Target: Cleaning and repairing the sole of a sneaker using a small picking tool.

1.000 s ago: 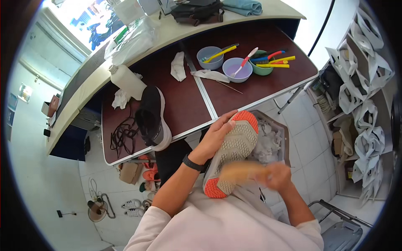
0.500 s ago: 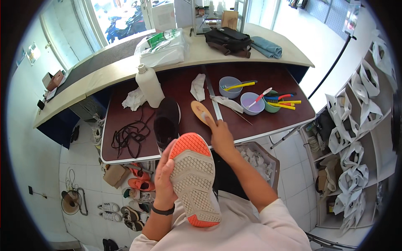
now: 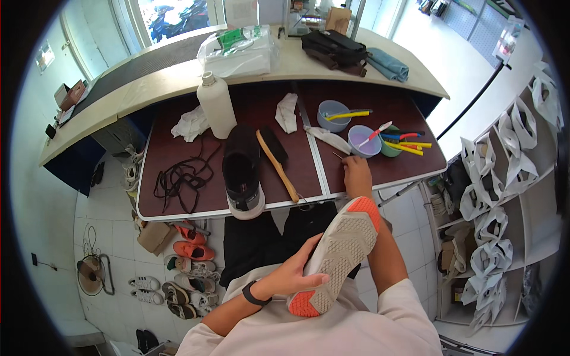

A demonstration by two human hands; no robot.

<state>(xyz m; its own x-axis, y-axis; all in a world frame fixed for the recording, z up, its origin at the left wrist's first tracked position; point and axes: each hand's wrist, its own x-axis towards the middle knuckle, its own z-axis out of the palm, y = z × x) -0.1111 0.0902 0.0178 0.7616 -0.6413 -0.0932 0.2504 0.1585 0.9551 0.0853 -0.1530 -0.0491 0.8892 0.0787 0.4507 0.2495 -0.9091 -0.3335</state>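
My left hand (image 3: 303, 267) grips a shoe (image 3: 339, 256) by its side, the patterned grey sole with orange toe and heel facing up. At the table's front edge, my right hand (image 3: 358, 174) has its fingers bent together over a thin stick (image 3: 337, 155); most of the stick is hidden under them. A wooden-handled brush (image 3: 279, 169) with dark bristles lies left of that hand, beside a dark shoe (image 3: 242, 169) that stands upright. Just beyond the right hand are a purple-tinted bowl (image 3: 355, 149) with a red-and-white brush (image 3: 375, 135) and a crumpled white cloth (image 3: 328, 139).
Black laces (image 3: 184, 184) and a white bottle (image 3: 217, 110) are on the table's left. Further right stand a grey-blue bowl (image 3: 334, 123) and a green bowl (image 3: 390, 151) with several brushes. Shoes cover part of the floor at left; a shelf (image 3: 522, 204) with white bags rises at right.
The wooden brush has left my right hand and lies bristles sideways on the table. That hand has moved right to the stick. My left hand has brought the shoe lower and rightward, tilting it.
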